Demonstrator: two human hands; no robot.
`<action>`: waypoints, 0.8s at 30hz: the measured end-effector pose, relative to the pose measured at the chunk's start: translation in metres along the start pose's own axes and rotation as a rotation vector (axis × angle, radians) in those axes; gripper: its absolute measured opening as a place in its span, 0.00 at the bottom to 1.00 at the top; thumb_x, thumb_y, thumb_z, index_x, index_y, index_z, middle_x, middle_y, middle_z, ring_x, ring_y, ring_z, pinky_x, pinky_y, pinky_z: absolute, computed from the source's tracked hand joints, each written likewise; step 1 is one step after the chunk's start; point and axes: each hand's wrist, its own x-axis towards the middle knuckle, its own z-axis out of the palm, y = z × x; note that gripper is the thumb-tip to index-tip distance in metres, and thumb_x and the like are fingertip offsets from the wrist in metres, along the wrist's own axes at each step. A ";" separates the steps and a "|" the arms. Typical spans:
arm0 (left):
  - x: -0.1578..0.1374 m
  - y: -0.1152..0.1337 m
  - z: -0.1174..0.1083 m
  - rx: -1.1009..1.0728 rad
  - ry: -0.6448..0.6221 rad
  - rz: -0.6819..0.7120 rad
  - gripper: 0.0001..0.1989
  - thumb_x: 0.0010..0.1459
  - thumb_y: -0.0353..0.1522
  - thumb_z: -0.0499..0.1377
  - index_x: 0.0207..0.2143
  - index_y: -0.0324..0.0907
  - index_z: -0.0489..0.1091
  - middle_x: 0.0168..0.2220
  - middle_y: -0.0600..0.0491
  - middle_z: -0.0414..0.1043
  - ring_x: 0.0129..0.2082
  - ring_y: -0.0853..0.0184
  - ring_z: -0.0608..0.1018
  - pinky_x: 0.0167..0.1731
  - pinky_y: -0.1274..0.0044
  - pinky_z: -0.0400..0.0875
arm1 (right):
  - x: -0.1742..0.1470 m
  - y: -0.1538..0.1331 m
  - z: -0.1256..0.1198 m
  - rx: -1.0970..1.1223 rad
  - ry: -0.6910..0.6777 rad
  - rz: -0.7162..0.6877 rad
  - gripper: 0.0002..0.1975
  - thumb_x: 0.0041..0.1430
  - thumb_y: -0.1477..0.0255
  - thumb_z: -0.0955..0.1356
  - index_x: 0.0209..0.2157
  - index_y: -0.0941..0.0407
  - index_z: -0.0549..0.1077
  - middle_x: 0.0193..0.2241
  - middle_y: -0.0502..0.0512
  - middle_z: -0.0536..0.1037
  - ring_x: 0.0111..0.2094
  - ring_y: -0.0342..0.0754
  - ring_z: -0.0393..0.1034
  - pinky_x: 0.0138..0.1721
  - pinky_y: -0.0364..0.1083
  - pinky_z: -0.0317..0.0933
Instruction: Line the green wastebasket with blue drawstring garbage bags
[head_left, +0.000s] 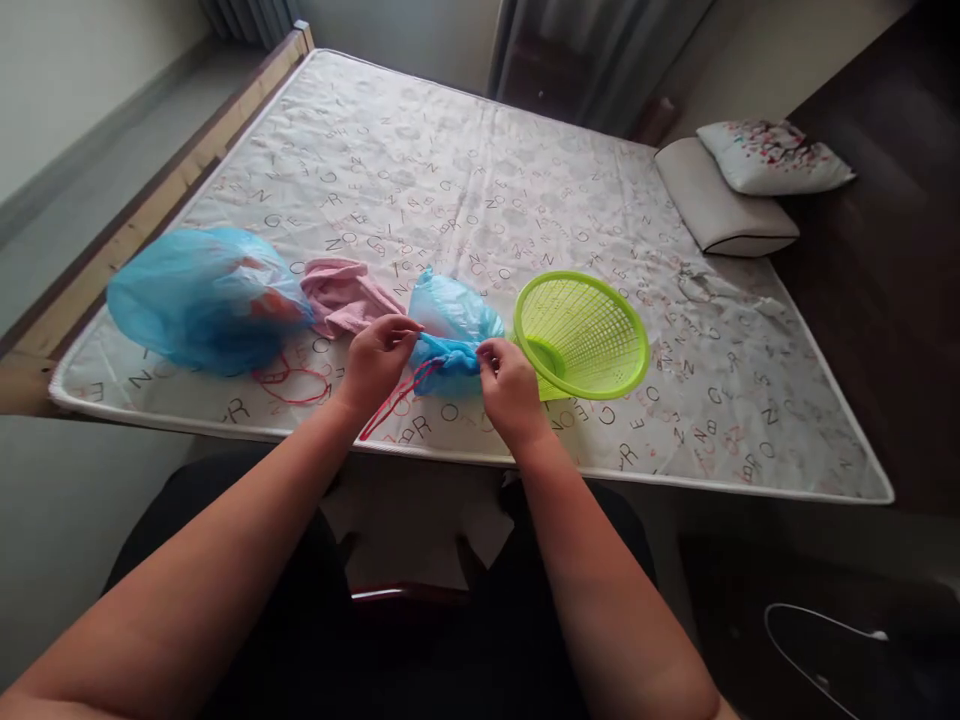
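Between my hands lies a small blue plastic bag (456,305) with something pale inside, its gathered mouth toward me. My left hand (379,355) pinches the left side of the mouth, and my right hand (508,385) pinches the right side. Red drawstrings (394,402) trail from the bag toward the mattress edge. Just right of my right hand, a lime-green plastic basket (637,345) lies tilted, its opening toward me. A crumpled pink cloth (349,297) is beyond my left hand.
A large, full blue plastic bag (206,300) sits at the left, with a red drawstring loop (300,385) beside it. The letter-printed mattress (420,190) carries a floral pillow (776,160) on a beige cushion (712,195) at far right. A white cable (817,620) hangs lower right.
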 end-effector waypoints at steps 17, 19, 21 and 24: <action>-0.011 -0.004 0.010 -0.271 -0.410 -0.229 0.27 0.52 0.53 0.75 0.39 0.39 0.81 0.36 0.49 0.82 0.36 0.62 0.81 0.41 0.70 0.78 | -0.006 -0.016 0.030 0.435 0.141 0.178 0.22 0.63 0.68 0.76 0.57 0.50 0.73 0.55 0.59 0.77 0.50 0.50 0.77 0.54 0.53 0.76; -0.007 -0.007 0.006 -0.238 -0.341 -0.196 0.24 0.54 0.50 0.74 0.38 0.39 0.81 0.34 0.50 0.80 0.34 0.64 0.79 0.39 0.72 0.76 | -0.004 -0.013 0.027 0.453 0.164 0.230 0.15 0.64 0.68 0.74 0.52 0.51 0.75 0.45 0.54 0.79 0.43 0.47 0.76 0.48 0.50 0.76; -0.002 -0.011 0.002 -0.210 -0.263 -0.164 0.22 0.55 0.47 0.73 0.41 0.39 0.81 0.34 0.52 0.79 0.32 0.66 0.78 0.36 0.73 0.75 | 0.000 -0.011 0.022 0.422 0.233 0.225 0.11 0.66 0.69 0.72 0.50 0.51 0.75 0.40 0.52 0.78 0.40 0.47 0.75 0.46 0.49 0.75; 0.003 -0.013 -0.004 -0.181 -0.180 -0.142 0.22 0.55 0.42 0.72 0.49 0.41 0.79 0.33 0.53 0.78 0.31 0.68 0.78 0.33 0.75 0.75 | 0.002 -0.013 0.012 0.254 0.317 0.107 0.09 0.69 0.72 0.68 0.49 0.51 0.76 0.44 0.57 0.77 0.44 0.51 0.74 0.50 0.54 0.74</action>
